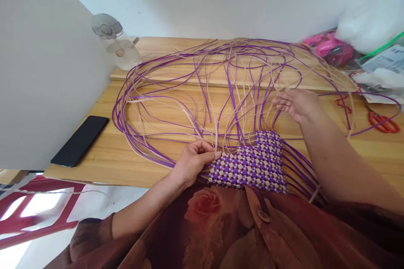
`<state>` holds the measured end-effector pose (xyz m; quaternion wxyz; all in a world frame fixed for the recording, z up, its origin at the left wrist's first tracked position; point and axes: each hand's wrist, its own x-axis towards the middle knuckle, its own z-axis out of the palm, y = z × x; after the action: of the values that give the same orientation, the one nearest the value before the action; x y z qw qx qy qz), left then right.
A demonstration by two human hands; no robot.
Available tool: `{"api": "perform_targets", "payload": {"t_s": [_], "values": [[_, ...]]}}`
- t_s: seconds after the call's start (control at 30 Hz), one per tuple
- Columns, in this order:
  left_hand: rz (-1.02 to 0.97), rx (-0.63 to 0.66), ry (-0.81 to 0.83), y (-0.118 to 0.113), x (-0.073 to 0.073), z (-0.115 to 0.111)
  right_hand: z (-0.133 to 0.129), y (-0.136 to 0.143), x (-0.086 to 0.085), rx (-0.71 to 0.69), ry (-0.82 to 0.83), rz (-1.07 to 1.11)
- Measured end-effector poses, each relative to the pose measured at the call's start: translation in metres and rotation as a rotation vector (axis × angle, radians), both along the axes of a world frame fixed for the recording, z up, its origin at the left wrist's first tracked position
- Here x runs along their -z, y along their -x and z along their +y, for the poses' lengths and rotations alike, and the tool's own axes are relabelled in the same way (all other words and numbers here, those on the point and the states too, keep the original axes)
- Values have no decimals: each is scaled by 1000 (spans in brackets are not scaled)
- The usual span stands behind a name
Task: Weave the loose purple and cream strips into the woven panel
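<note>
Pinching the woven panel (249, 162) at its ten o'clock corner in the head view, with thumb and fingers of the left grip (193, 160) clamped together on the edge. Lying toward four o'clock of centre, at the near side of the wooden surface (110, 162), right by the floral shirt (202, 206). Reaching toward three o'clock with the right grip (295, 103), fingers half curled among loose purple and beige strands (230, 88); impossible to tell whether closed on one. Risking a tangle, most likely, through so many long loops crossing from nine o'clock round to two. Liable to loosen the weave at the corner, if slackening the left pinch during a tug. Liable also to snag at three o'clock, where looped in purple past the red-handled scissors (382, 125), or to jostle the bottle (124, 50) near ten, if swept outward.
</note>
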<state>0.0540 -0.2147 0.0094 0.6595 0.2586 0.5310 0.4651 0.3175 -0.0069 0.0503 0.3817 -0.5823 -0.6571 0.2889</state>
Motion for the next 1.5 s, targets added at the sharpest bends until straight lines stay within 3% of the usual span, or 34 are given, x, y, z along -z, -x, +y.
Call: {"api": "perform_targets", "payload": {"t_s": [0.1,0.13,0.23,0.3,0.4,0.5,0.63,0.73,0.87,0.97,1.1,1.27,1.4,1.5], "values": [[15,13,-6,1,1,-1,-37,32,8,-5,-21,13],[16,17,-15,1,1,-1,-51,45,7,-119,-103,-36],[12,24,-68,0,1,-2,-86,77,5,-685,-343,-268],[13,27,-97,0,0,-2,-97,89,7,-879,-482,-347],[38,63,-105,5,-3,-3,-97,90,7,-829,-641,-367],[117,171,-93,14,-6,-4,-91,81,0,-760,-681,-368],[190,341,-71,21,-6,-4,-103,75,-14,-793,-427,-613],[184,312,-58,18,-4,-4,-123,78,-24,-849,-131,-783],[156,261,-51,14,-3,-5,-147,83,-33,-930,304,-463],[100,255,-32,14,-3,-7,-155,89,-32,-886,695,-205],[30,238,-2,13,-4,-8,-158,100,-26,-800,960,-22],[44,197,-4,7,-5,-6,-162,109,-23,-750,1100,119],[56,195,-13,4,-7,-5,-165,106,-21,-795,1079,203],[91,161,-14,3,-8,-6,-158,99,-25,-905,985,65]]}}
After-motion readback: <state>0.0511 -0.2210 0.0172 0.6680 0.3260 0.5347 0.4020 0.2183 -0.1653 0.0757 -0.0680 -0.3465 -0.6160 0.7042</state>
